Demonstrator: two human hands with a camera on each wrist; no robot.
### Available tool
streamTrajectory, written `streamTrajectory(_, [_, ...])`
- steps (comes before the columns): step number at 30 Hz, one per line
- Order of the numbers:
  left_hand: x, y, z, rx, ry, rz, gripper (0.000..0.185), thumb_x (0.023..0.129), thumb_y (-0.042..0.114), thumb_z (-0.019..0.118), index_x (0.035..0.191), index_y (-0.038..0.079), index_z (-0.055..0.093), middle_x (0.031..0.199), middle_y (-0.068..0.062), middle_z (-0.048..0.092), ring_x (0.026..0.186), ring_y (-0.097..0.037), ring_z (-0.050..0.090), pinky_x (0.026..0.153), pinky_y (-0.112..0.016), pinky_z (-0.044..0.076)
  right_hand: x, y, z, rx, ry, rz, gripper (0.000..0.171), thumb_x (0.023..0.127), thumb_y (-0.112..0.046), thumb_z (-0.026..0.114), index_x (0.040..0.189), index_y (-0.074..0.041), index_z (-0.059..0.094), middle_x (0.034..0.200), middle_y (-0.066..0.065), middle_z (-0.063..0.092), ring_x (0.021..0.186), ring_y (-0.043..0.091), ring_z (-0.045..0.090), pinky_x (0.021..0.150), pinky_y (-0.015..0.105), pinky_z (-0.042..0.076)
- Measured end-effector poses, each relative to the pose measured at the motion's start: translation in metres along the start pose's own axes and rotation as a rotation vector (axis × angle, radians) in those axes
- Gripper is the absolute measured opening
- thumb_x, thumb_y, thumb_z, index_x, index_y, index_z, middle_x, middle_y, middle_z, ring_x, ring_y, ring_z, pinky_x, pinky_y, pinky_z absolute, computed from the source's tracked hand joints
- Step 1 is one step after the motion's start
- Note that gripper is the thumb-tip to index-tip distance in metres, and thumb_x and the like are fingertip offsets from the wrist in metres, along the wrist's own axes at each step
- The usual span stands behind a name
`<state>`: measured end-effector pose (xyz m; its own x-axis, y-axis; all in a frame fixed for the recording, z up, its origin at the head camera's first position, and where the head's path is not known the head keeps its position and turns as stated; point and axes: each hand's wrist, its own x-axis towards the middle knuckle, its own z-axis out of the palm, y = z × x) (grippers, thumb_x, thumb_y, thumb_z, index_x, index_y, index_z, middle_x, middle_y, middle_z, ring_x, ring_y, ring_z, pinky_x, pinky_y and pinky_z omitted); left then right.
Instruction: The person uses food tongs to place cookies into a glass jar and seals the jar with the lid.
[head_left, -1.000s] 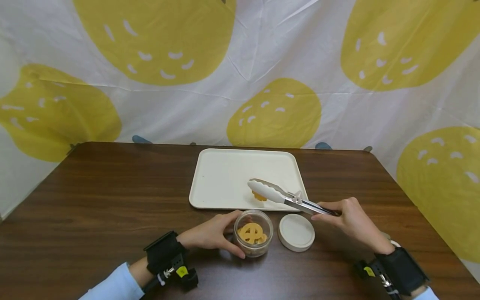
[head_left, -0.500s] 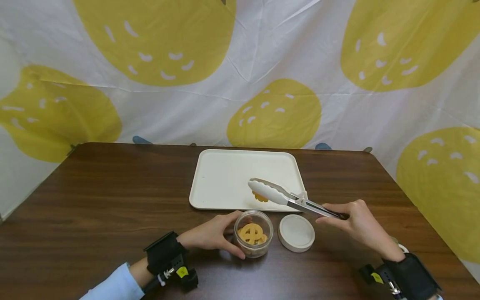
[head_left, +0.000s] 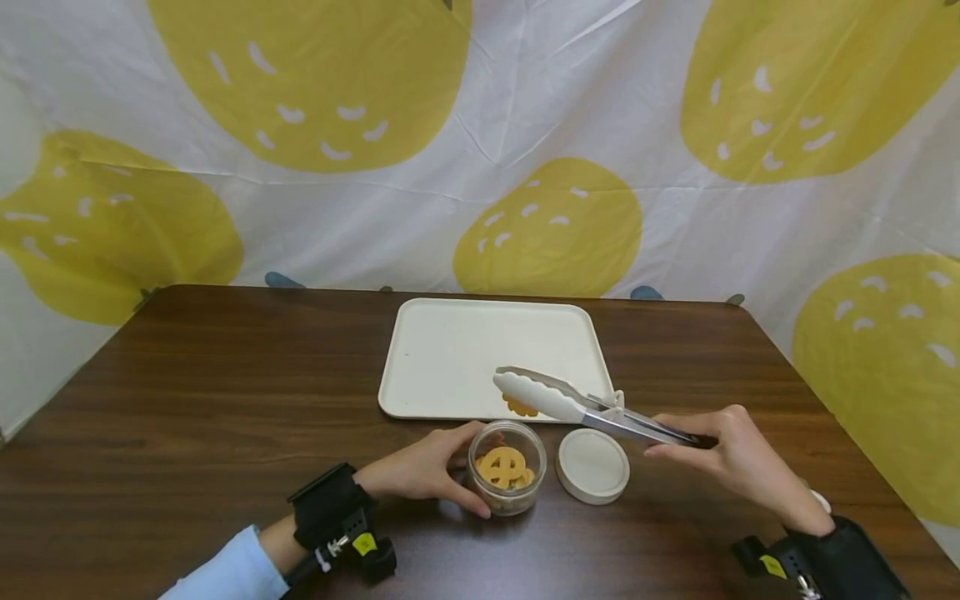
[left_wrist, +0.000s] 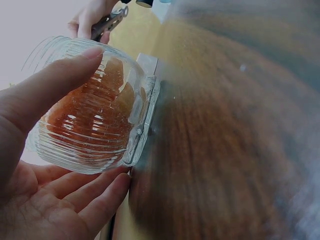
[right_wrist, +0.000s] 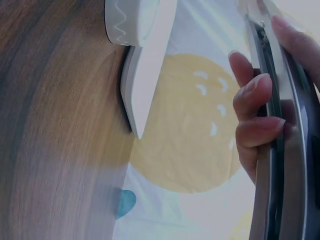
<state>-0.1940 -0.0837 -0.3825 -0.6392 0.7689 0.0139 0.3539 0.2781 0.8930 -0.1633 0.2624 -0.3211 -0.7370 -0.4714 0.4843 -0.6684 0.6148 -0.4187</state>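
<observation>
My left hand (head_left: 438,471) grips a small clear ribbed jar (head_left: 507,467) that stands open on the table, with pretzel-shaped yellow cookies inside. The left wrist view shows thumb and fingers curled round the jar (left_wrist: 92,117). My right hand (head_left: 708,442) pinches the metal handles of white-tipped tongs (head_left: 570,402). The tong tips hover over the near edge of the cream tray (head_left: 450,350), with a yellow cookie (head_left: 520,407) between them, mostly hidden under the upper arm. The right wrist view shows fingers (right_wrist: 252,115) pressed on the tongs (right_wrist: 280,165).
The jar's white lid (head_left: 592,465) lies flat on the dark wooden table (head_left: 210,400), right of the jar and below the tongs. A white cloth with yellow shapes (head_left: 480,142) hangs behind the table. The table's right edge runs close to my right wrist.
My right hand has drawn the tongs toward me and to the right, and the cookie came along to the tray's near edge. The left hand and jar have stayed put.
</observation>
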Motion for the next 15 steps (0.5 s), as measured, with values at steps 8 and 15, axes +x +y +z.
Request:
streamTrajectory(8, [0.0, 0.001, 0.0, -0.007, 0.0, -0.008, 0.071, 0.068, 0.019, 0.078, 0.126, 0.007, 0.039, 0.121, -0.002, 0.05, 0.116, -0.014, 0.045, 0.096, -0.024, 0.036, -0.008, -0.006, -0.009, 0.054, -0.03, -0.013, 0.031, 0.065, -0.005, 0.076, 0.095, -0.004, 0.069, 0.08, 0.004, 0.069, 0.054, -0.005, 0.048, 0.043, 0.012, 0.035])
streamTrajectory(15, [0.0, 0.001, 0.001, -0.032, -0.012, 0.014, 0.076, 0.069, 0.017, 0.078, 0.13, 0.006, 0.035, 0.124, -0.005, 0.048, 0.116, -0.015, 0.045, 0.095, -0.021, 0.037, -0.016, -0.005, -0.009, 0.137, -0.069, -0.075, 0.035, 0.065, 0.002, 0.074, 0.099, -0.005, 0.068, 0.083, 0.009, 0.069, 0.065, -0.003, 0.058, 0.045, 0.012, 0.038])
